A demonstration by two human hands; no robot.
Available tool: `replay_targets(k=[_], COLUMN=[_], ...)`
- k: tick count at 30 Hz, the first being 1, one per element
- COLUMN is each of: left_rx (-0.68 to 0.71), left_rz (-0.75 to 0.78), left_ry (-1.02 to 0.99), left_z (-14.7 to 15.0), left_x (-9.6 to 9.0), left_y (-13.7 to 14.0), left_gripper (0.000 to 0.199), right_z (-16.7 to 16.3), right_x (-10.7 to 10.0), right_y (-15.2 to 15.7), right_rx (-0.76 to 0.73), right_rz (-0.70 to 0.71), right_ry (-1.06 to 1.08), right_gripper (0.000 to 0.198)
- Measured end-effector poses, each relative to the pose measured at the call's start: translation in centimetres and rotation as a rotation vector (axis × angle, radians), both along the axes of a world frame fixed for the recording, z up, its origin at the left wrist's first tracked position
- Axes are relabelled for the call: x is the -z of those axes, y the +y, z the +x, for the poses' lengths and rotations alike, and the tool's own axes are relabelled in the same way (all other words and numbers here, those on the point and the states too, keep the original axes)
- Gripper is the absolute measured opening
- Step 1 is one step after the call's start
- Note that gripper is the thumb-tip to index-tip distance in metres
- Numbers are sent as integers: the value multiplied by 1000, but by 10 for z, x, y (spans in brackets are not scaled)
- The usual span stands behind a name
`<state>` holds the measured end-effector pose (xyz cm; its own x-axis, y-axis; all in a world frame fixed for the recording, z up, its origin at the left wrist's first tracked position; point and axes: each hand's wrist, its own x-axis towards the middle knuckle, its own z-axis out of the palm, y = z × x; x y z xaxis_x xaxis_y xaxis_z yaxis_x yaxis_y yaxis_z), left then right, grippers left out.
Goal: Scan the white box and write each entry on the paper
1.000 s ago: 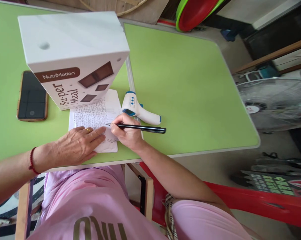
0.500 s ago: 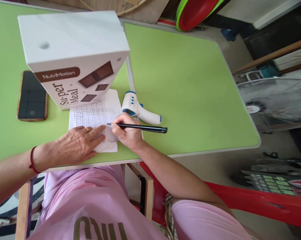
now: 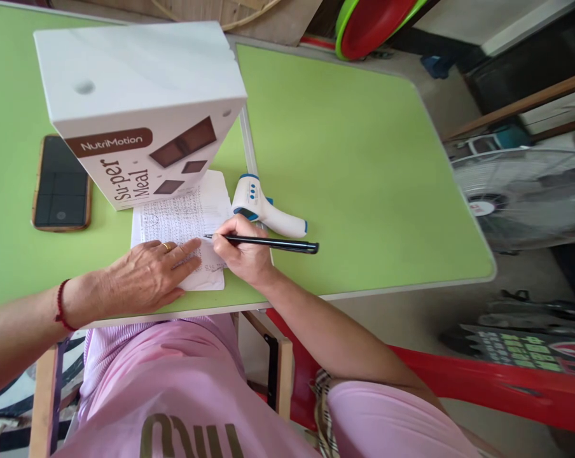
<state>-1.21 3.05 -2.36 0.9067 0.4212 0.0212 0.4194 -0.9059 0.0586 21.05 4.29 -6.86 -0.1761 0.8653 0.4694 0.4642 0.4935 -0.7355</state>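
Several sheets of paper, closely covered with handwriting, lie near the table's front edge. My left hand rests flat across their lower left part, fingers stretched toward the right. Between the thumb and fingers of my right hand is a black pen, its tip close to the paper beside my left fingertips; whether it touches cannot be made out. Just beyond my right hand lies a white and blue infrared thermometer. A tall white NutriMotion box stands at the papers' far edge and hides part of them.
A phone in a brown case lies left of the box on the green table. Past the table's right end stands a fan. Red and green round plastic items are beyond the far edge. A wooden chair arm is below.
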Motion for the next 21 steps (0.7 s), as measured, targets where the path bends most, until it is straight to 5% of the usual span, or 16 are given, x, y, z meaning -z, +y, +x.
replay_targets(k=[21], left_rx=[11], left_rz=[10], left_ry=[-20], left_z=[0], left_x=[2], left_y=[1], left_gripper=[45], right_z=[2], right_x=[2], right_y=[1], right_rx=[19], right_rz=[36], right_ry=[-5], right_gripper=[14])
